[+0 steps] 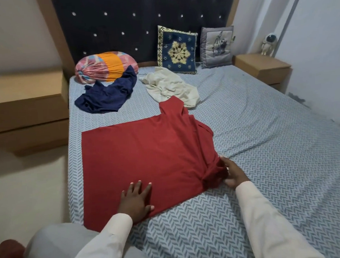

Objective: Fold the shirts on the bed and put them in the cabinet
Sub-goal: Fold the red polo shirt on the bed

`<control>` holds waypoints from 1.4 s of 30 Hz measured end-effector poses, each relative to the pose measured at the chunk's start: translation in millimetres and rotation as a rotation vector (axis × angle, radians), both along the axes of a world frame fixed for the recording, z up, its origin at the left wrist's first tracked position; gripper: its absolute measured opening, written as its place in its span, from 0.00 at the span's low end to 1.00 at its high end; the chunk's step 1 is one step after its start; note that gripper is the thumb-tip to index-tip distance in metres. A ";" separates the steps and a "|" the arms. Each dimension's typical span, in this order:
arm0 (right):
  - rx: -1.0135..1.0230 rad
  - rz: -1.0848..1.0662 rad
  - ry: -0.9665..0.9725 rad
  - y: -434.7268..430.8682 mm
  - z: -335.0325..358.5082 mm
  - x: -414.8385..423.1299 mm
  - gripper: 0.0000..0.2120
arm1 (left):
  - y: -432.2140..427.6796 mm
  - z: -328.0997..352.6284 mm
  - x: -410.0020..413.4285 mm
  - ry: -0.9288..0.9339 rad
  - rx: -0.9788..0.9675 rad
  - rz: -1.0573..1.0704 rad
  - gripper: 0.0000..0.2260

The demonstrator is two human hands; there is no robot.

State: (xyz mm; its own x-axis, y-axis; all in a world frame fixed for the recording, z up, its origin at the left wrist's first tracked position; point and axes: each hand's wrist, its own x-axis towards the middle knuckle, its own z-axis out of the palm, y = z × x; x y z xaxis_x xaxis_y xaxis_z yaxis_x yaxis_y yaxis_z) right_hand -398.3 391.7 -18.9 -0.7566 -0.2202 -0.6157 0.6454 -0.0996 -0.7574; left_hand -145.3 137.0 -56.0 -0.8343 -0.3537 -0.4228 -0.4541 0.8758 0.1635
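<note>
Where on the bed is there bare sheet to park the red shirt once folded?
Bare sheet: right of the red shirt, beyond the right hand to the right edge; also nearside, between the sleeves. Crowded toward the headboard: navy shirt, cream shirt, cushions.

Left hand [137, 201]: I see it palm down, fingers straight and spread, pressing flat on the red shirt [147, 155].
Right hand [233, 174]: I see it further right and a little farther off, thumb and fingers curled round a bunched part of that shirt.
Arms: both reach in from the near edge, pale sleeves down to the wrists.
</note>
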 end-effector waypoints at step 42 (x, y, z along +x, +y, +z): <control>1.058 -0.098 0.432 28.0 -47.3 -122.4 0.09 | -34.5 20.8 -157.2 -0.183 -0.097 0.106 0.56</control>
State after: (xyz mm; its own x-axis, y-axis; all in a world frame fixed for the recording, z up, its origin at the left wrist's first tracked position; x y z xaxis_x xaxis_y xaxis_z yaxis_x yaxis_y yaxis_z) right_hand -520.7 419.7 -66.2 -0.9351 0.3248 -0.1416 0.3356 0.6837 -0.6480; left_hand -302.5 102.6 -35.2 -0.7028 -0.4820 -0.5232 -0.5592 0.8290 -0.0125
